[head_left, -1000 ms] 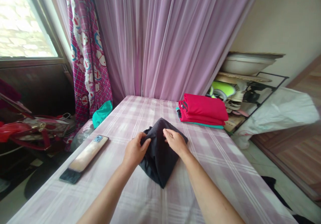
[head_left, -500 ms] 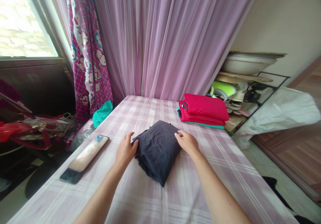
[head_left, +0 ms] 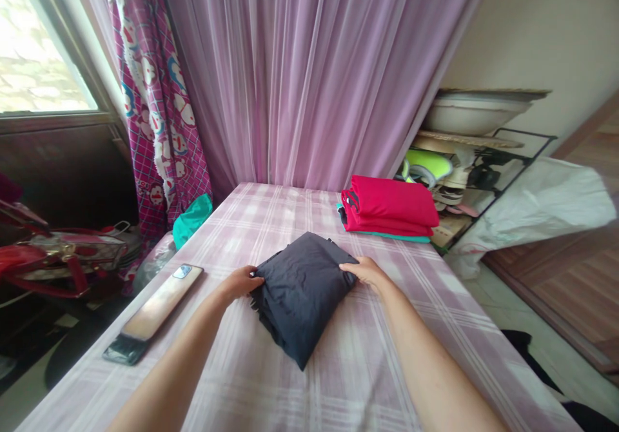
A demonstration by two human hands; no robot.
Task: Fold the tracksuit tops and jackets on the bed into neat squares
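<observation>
A dark grey folded garment (head_left: 304,290) lies on the checked tablecloth (head_left: 251,380), one corner pointing towards me. Its exact kind does not show. My left hand (head_left: 240,282) pinches the left corner, thumb on top and fingers underneath. At the right corner, my right hand (head_left: 367,272) grips the cloth the same way, its fingers partly hidden beneath. Loose layered edges show along the garment's lower left side.
A folded red cloth stack (head_left: 391,203) with a teal layer beneath sits at the back right. Two phones (head_left: 162,303) overlap near the left edge. Behind the table hangs a purple curtain (head_left: 290,77); a shelf rack (head_left: 512,161) stands to the right.
Both hands have closed more firmly on the garment's corners. The cloth looks smoother and slightly wider. The whole view has shifted a little.
</observation>
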